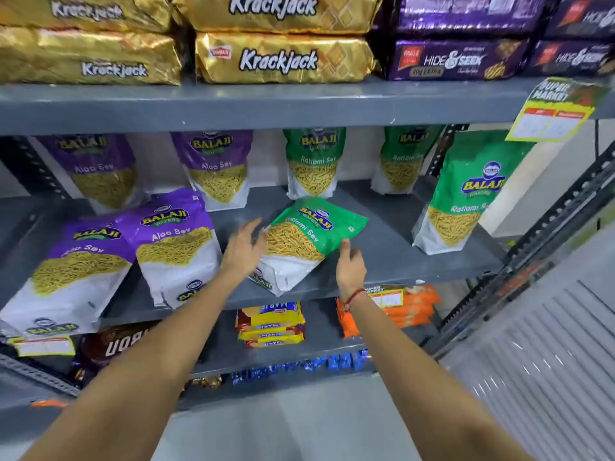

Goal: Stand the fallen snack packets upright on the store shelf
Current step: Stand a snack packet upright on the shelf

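A green Ratlami Sev packet point(306, 237) lies tilted on the grey middle shelf point(392, 247), its top pointing up and right. My right hand point(349, 266) pinches its right edge between thumb and fingers. My left hand point(244, 249) is at its left edge with fingers spread, touching or nearly touching it. Two purple Aloo Sev packets point(176, 242) point(71, 271) lean at the shelf's front left. One green packet point(466, 194) stands upright at the right. Several more packets stand along the back wall, purple point(218, 168) and green point(314, 161).
Gold Krackjack packs point(283, 58) and purple Hide & Seek packs point(456, 58) fill the shelf above. Yellow Marie packs point(269, 324) and orange packs point(406, 304) sit on the shelf below. A yellow price tag point(555, 111) hangs at the upper right. A slotted metal upright point(549, 221) bounds the right side.
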